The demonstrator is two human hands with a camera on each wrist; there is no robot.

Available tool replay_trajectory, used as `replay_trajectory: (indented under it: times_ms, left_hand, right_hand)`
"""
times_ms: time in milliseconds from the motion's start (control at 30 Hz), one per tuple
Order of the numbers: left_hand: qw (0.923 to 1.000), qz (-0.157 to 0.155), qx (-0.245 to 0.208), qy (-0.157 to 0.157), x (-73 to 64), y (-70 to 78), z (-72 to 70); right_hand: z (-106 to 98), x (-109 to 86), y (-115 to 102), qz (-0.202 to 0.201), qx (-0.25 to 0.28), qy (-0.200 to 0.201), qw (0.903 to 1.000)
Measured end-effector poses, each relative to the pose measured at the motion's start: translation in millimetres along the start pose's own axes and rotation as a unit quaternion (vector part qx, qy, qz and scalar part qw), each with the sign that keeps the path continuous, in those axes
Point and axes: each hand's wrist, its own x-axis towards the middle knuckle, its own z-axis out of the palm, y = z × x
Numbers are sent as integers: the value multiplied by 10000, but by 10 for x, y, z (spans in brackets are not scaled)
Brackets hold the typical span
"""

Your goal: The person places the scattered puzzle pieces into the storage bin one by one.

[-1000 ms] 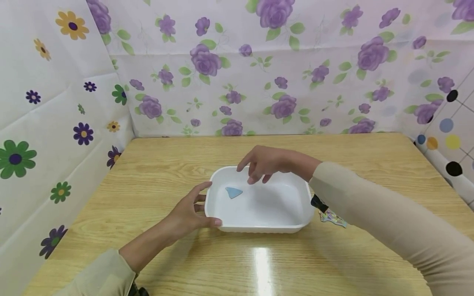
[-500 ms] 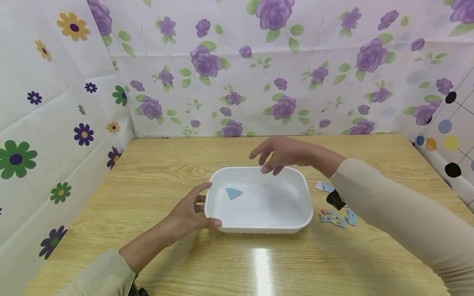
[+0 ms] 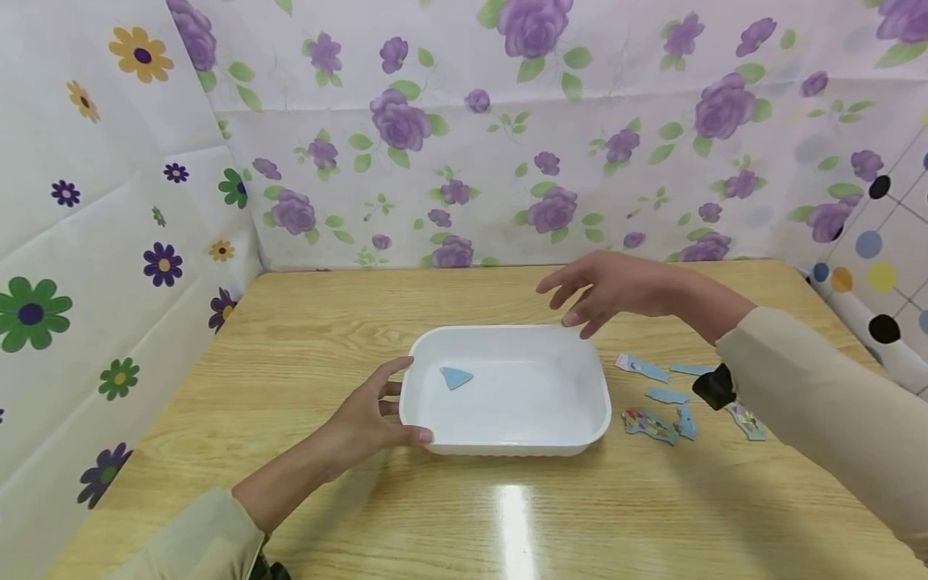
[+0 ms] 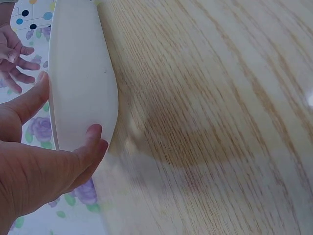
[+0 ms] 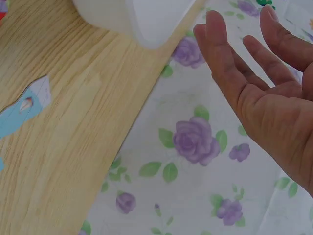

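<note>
A white rectangular plastic tub (image 3: 507, 395) stands on the wooden table, with one small light-blue puzzle piece (image 3: 456, 377) lying in its left part. My left hand (image 3: 373, 415) grips the tub's left end, thumb at the near corner and the other fingers along the side. In the left wrist view the fingers (image 4: 90, 142) press against the tub's outer wall. My right hand (image 3: 605, 286) hovers over the tub's far right corner, holding nothing, its fingers spread and loosely bent.
Right of the tub lie several flat puzzle pieces with irregular edges, among them a colourful one (image 3: 648, 424), a pale-blue one with a white end (image 3: 641, 367) and another patterned one (image 3: 745, 420). Flowered sheeting (image 3: 449, 161) hangs behind the table (image 3: 326, 322).
My right hand has moved from above the tub to the right and away from me, uncovering more puzzle pieces. The left hand, the tub and the piece inside stay put.
</note>
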Motion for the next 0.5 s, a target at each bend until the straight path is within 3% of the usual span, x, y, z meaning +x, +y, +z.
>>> replay_trajectory:
  times_ms: [300,500]
  left_hand:
    - [10000,32,69,-23,4,-6,-11]
    - [9999,57,80,-34,-5,-1,1]
  right_hand:
    - [-153,-204,151,-3,-46,178,9998]
    - [-209,-367,345,215,11,270,9994]
